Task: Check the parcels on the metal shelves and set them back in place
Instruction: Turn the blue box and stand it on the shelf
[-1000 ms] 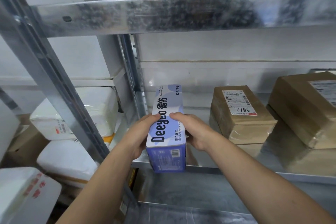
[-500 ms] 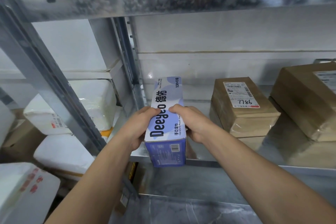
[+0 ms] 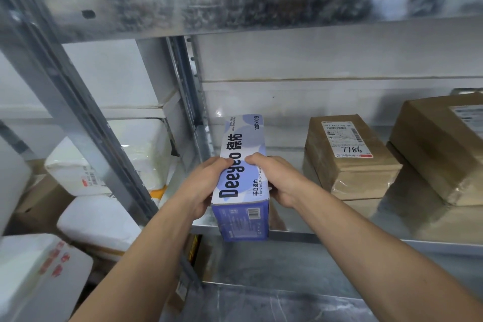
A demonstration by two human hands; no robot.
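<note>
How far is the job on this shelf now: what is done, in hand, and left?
Looks done: the brown parcel marked 7786 and a larger brown parcel sit on the metal shelf. In hand: left hand and right hand grip the blue Deeyeo wet-wipes box at the shelf's front edge. Left: probably push it in, then release.

Bright, glary metal; warped edges.
</note>
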